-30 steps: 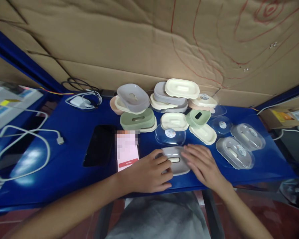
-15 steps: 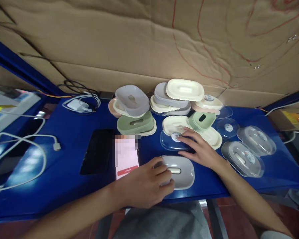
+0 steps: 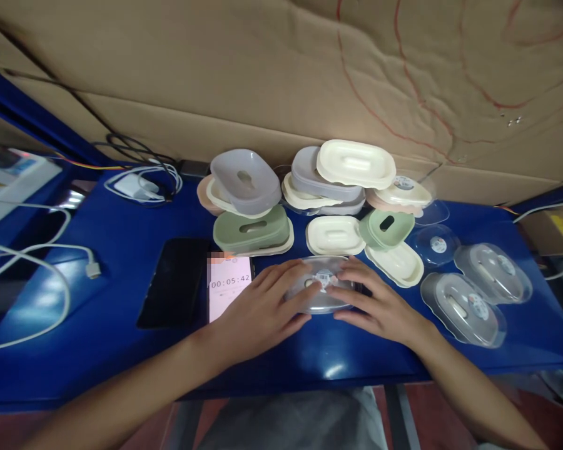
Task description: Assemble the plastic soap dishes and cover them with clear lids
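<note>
A grey oval soap dish with a clear plastic lid over it lies in front of me, partly covered by my fingers. My left hand grips its left side, fingertips resting on the lid near the round sticker. From the right, my right hand holds the other side with fingers bent over the lid's top. Just behind it are a cream tray, a green dish and another cream tray partly under the green one. Whether the lid is fully seated I cannot tell.
Stacked grey, green and cream dishes stand along the cardboard wall. Two lidded grey dishes and a loose clear lid lie right. A phone showing a timer, a black phone and white cables lie left.
The clear lid has come from behind the grey soap dish onto its top. The dish has shifted away from the table's front edge, and both hands have closed in around it.
</note>
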`<state>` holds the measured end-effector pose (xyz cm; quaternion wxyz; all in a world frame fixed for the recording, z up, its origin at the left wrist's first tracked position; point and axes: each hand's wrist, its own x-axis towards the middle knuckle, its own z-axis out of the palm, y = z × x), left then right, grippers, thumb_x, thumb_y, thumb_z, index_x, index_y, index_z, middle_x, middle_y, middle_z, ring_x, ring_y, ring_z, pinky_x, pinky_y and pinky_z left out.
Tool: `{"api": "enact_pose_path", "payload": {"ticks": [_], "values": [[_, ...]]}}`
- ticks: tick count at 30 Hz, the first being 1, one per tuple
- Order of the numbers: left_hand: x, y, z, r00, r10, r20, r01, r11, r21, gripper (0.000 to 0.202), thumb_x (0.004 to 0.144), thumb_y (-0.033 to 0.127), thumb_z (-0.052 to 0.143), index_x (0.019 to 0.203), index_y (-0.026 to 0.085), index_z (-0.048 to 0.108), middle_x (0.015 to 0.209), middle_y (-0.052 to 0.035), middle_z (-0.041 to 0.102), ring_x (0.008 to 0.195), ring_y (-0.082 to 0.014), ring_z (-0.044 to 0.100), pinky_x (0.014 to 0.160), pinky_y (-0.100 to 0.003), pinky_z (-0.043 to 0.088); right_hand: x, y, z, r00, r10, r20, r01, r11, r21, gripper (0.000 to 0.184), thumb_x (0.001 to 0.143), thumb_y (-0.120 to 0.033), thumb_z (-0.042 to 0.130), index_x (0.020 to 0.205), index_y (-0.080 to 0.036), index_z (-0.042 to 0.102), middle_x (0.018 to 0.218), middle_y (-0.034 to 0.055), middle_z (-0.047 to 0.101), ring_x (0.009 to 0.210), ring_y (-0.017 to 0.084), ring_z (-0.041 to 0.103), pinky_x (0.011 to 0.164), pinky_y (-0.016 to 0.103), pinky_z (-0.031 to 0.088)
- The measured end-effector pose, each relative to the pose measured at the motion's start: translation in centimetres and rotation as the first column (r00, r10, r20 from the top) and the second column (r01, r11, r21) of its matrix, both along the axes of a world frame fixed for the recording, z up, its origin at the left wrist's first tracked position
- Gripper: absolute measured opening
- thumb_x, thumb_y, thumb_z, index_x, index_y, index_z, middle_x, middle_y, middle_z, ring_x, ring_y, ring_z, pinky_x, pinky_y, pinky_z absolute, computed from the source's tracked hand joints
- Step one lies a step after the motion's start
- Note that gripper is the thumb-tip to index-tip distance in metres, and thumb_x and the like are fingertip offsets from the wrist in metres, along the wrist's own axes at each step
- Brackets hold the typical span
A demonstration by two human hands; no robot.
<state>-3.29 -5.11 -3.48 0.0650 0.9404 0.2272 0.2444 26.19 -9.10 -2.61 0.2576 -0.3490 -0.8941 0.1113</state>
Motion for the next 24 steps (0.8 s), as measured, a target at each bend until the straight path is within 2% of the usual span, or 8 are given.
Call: {"api": "enact_pose_path", "payload": {"ticks": [6, 14, 17, 20, 22, 24], "values": [[-0.3, 0.2, -0.1, 1.0, -0.022, 0.021, 0.023, 0.997, -0.079, 0.06, 0.097, 0.034, 0.079, 0.148, 0.015, 0.054, 0.146, -0.0216, 0.06, 0.14, -0.0372, 0.059, 0.11, -0.056, 0.061, 0.0, 0.2, -0.4, 1.0, 0.011, -0.021, -0.012, 0.999, -0.036, 0.052, 0.103, -0.028, 0.071, 0.154, -0.027, 0.06, 0.148, 0.0124, 0.06, 0.151, 0.029, 0.052, 0.126, 0.055, 0.048], [-0.3, 0.6, 0.1, 0.998, -0.045, -0.036, 0.046, 0.999, 0.013, 0.06, 0.09, 0.039, 0.087, 0.138, 0.014, 0.059, 0.139, -0.0195, 0.063, 0.131, -0.0369, 0.062, 0.106, -0.052, 0.061, -0.3, 0.1, -0.9, 0.996, 0.037, 0.075, -0.043, 0.996, 0.074, 0.054, 0.101, -0.029, 0.074, 0.153, -0.029, 0.06, 0.152, 0.011, 0.061, 0.151, 0.029, 0.051, 0.129, 0.064, 0.041], [-0.3, 0.9, 0.4, 0.995, -0.062, -0.079, 0.065, 0.997, 0.036, 0.064, 0.087, 0.042, 0.089, 0.137, 0.016, 0.06, 0.14, -0.0191, 0.063, 0.13, -0.0375, 0.061, 0.106, -0.052, 0.06, -0.4, 0.1, -1.1, 0.993, 0.012, 0.119, -0.02, 0.997, 0.068, 0.059, 0.099, -0.031, 0.077, 0.155, -0.03, 0.059, 0.163, 0.0124, 0.053, 0.162, 0.034, 0.037, 0.128, 0.064, 0.041], [-0.4, 1.1, 0.4, 0.992, -0.064, -0.109, 0.071, 0.995, 0.068, 0.067, 0.086, 0.038, 0.091, 0.14, 0.015, 0.058, 0.143, -0.0199, 0.061, 0.131, -0.0392, 0.059, 0.106, -0.053, 0.059, -0.5, 0.2, -1.5, 0.986, -0.01, 0.166, 0.0, 0.998, 0.059, 0.063, 0.097, -0.032, 0.079, 0.157, -0.031, 0.057, 0.171, 0.0125, 0.044, 0.168, 0.036, 0.02, 0.127, 0.062, 0.043], [-0.4, 1.2, 0.3, 0.991, -0.063, -0.116, 0.071, 0.995, 0.07, 0.065, 0.088, 0.033, 0.089, 0.142, 0.016, 0.058, 0.144, -0.0195, 0.061, 0.132, -0.0387, 0.059, 0.107, -0.053, 0.058, -0.5, 0.2, -1.6, 0.986, -0.001, 0.166, -0.012, 0.997, 0.078, 0.064, 0.098, -0.029, 0.078, 0.158, -0.029, 0.056, 0.172, 0.0133, 0.042, 0.168, 0.035, 0.021, 0.128, 0.06, 0.044], [-0.5, 1.2, 0.2, 0.992, -0.076, -0.102, 0.082, 0.995, 0.057, 0.065, 0.09, 0.035, 0.087, 0.145, 0.017, 0.057, 0.146, -0.0195, 0.059, 0.135, -0.0381, 0.058, 0.109, -0.053, 0.057, -0.6, -0.1, -1.3, 0.987, -0.006, 0.163, -0.011, 0.995, 0.103, 0.064, 0.098, -0.026, 0.077, 0.158, -0.027, 0.055, 0.172, 0.0141, 0.042, 0.168, 0.035, 0.023, 0.127, 0.06, 0.045]]}}
